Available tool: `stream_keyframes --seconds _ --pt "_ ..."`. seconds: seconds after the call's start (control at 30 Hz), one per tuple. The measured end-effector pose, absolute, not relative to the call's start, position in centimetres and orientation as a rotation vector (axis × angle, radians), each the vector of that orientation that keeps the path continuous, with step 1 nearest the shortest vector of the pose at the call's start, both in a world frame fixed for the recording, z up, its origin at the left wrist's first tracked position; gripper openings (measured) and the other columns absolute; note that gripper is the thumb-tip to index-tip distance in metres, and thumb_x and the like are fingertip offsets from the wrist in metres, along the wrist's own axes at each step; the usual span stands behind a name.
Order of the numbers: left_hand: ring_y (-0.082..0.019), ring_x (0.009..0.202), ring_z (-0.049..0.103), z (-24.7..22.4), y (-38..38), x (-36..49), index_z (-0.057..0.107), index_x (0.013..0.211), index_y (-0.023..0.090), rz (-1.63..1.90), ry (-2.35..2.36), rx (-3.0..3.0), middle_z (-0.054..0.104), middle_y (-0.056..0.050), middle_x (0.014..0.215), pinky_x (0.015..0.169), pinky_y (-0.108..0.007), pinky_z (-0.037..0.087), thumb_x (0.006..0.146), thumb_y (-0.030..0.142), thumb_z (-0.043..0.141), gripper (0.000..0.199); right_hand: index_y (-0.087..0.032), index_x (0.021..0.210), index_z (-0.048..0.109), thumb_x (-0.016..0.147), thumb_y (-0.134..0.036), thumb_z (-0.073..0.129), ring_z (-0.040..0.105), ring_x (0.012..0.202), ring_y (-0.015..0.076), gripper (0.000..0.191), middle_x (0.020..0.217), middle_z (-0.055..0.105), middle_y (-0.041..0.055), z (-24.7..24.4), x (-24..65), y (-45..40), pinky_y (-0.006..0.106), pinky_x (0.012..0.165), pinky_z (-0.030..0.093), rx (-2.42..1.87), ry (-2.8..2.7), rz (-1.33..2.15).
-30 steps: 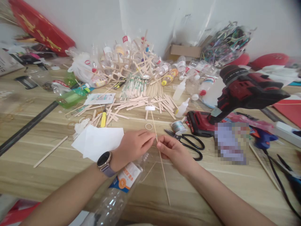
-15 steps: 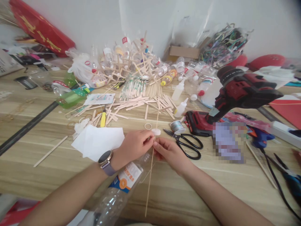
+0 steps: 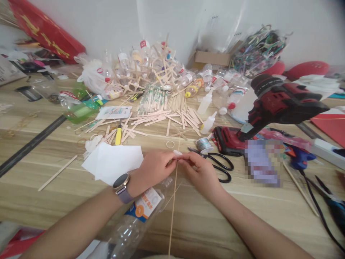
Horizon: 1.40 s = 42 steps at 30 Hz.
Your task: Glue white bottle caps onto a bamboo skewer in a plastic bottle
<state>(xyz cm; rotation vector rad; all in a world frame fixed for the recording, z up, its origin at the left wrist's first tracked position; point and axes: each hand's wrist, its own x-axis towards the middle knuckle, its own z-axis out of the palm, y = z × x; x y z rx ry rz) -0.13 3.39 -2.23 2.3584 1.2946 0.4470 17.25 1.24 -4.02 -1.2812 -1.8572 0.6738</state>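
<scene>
A thin wooden skewer (image 3: 173, 212) runs from my lap side away across the table, with a white bottle cap (image 3: 177, 153) around its upper part. Just below the cap, my left hand (image 3: 157, 163), with a watch on the wrist, pinches the skewer. My right hand (image 3: 198, 169) closes thumb and fingertips at the same spot; exactly what lies between them is hidden. Under my left wrist lies a clear plastic bottle (image 3: 129, 230) with an orange and blue label. Black-handled scissors (image 3: 222, 162) and a wire spool (image 3: 204, 145) are beyond my right hand.
A red and black drill (image 3: 256, 118) stands at right, near a glue gun (image 3: 299, 156) and pliers (image 3: 332, 205). White paper (image 3: 113, 162) lies at left. Craft sticks (image 3: 151, 118), glue bottles (image 3: 208, 123) and piled plastic bottles (image 3: 124, 63) fill the back.
My right hand has moved up slightly, its fingers now beside the cap and covering part of it. The skewer's near end has shifted down toward me, and the cap looks more tilted.
</scene>
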Motion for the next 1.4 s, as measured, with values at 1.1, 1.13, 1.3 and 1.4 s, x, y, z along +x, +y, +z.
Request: stream_keyframes --seconds 1.1,1.13,1.3,1.4 --pt "-0.014 0.066 0.057 -1.8 3.3 0.2 0.063 0.078 0.018 0.425 1.239 2.048 0.066 0.001 0.073 0.06 -0.024 0.035 0.085 0.023 0.049 0.016 -0.018 0.074 0.057 0.082 -0.013 0.049 0.049 0.062 0.0163 0.013 0.069 0.055 0.0036 -5.1 17.5 1.8 0.028 0.057 0.035 -1.228 -2.184 0.226" --pt "-0.013 0.065 0.056 -1.9 3.3 0.2 0.063 0.079 0.018 0.433 1.237 2.074 0.065 0.001 0.071 0.06 -0.024 0.035 0.085 0.022 0.049 0.016 -0.018 0.074 0.057 0.081 -0.013 0.049 0.049 0.062 0.0157 0.012 0.07 0.054 0.003 -5.1 17.5 1.8 0.027 0.056 0.035 -1.234 -2.152 0.301" --pt "-0.011 0.059 0.049 -2.2 3.1 0.0 0.064 0.079 0.018 0.509 1.221 2.155 0.06 0.003 0.064 0.057 -0.023 0.03 0.084 0.022 0.049 0.016 -0.019 0.072 0.055 0.081 -0.017 0.051 0.046 0.056 0.0118 0.01 0.064 0.052 -0.001 -4.8 17.5 1.7 0.024 0.05 0.034 -1.273 -1.911 0.696" --pt "-0.008 0.053 0.042 -2.2 3.1 0.0 0.063 0.075 0.018 0.554 1.187 2.076 0.051 0.006 0.057 0.053 -0.022 0.027 0.082 0.02 0.05 0.015 -0.019 0.07 0.053 0.086 -0.027 0.05 0.04 0.047 0.0096 0.017 0.054 0.047 -0.0044 -4.6 17.4 1.7 0.022 0.044 0.032 -1.252 -1.768 0.958"
